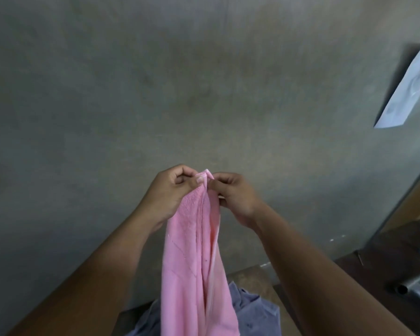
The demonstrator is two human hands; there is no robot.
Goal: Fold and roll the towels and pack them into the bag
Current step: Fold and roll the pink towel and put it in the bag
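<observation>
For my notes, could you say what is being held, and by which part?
The left hand and right hand pinch the pink towel at its top edge.

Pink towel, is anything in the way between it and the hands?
Nothing is. The left hand and right hand both pinch the pink towel at its top, and it hangs down. No bag shows, so the way there cannot be judged.

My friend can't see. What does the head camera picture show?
The left hand and right hand pinch the top of a pink towel, close together, so it hangs down before a grey wall. A blue-grey cloth lies below; a white object sits at the far right.
</observation>
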